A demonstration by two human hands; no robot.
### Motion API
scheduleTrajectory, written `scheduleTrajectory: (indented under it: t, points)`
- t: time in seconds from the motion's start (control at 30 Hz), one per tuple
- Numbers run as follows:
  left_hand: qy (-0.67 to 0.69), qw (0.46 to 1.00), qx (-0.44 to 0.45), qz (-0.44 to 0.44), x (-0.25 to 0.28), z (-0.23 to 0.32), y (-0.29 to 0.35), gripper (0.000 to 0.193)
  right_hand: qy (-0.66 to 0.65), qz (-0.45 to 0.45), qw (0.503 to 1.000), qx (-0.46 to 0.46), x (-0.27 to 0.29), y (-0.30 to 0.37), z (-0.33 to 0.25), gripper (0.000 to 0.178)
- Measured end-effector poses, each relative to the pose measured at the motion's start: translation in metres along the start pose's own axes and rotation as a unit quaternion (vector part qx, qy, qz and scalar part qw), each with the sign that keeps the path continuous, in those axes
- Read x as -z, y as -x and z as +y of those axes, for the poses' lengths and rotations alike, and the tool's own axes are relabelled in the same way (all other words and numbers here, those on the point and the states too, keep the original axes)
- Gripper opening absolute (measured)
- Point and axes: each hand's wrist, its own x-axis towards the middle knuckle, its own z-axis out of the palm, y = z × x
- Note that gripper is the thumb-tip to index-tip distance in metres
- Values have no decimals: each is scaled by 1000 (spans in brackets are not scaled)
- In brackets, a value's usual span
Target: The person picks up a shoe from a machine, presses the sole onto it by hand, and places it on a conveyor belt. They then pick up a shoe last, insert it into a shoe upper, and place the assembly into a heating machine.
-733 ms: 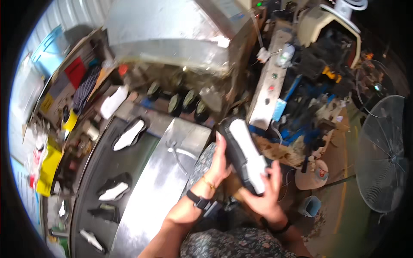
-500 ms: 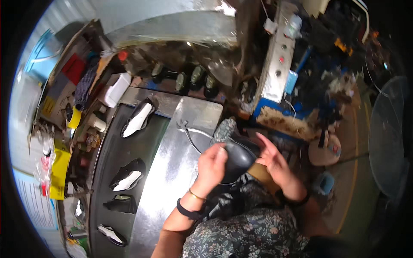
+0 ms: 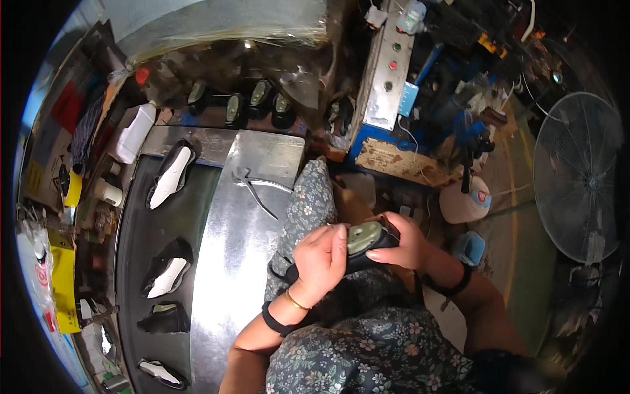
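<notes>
One black shoe (image 3: 359, 264) in work, where is it?

Between both hands, in front of the floral garment (image 3: 367, 341), right of the metal table (image 3: 216, 295) and apart from it. Green last (image 3: 365, 236) sits inside, top face showing at the opening

Grip?

Right hand (image 3: 405, 241) grasps one end, thumb over the side, fingers wrapped round behind. Left hand (image 3: 320, 259) has its fingers curled onto the other end, thumb beside the last. Undersides are hidden, so can't tell how hard either squeezes

Which step?

My read: hand adjustment or a check of the upper on its last. No tool in either hand, pincers (image 3: 243, 178) lie on the table. Four more shoes (image 3: 172, 177) lie spaced along the dark belt (image 3: 139, 243), left of the table

Next move calls for?

I'd say a firm right-hand hold so the shoe can't twist, left thumb and fingers loose enough to work along the opening edge, last kept seated
</notes>
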Motion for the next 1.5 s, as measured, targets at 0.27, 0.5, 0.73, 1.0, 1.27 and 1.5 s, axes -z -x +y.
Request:
scheduleTrajectory:
  t: [0.27,0.5,0.73,1.0,1.27,1.5]
  points:
    - [143,988,58,20,36,-47,-3,20,-344,3,893,-290,11,42,69,64]
    - [-173,956,165,168,110,-171,6,28,-639,92,744,-171,-24,-28,79,65]
    - [-419,899,96,88,128,-224,-7,38,-451,279,848,3,57,-253,65,52]
    - [-418,895,152,40,131,-226,-12,40,-432,388,805,122,93,-405,72,45]
    - [-409,895,177,16,132,-225,-22,41,-340,487,804,-32,77,-488,106,57]
    - [-401,891,210,-22,134,-231,-17,40,-298,501,812,-27,80,-522,105,44]
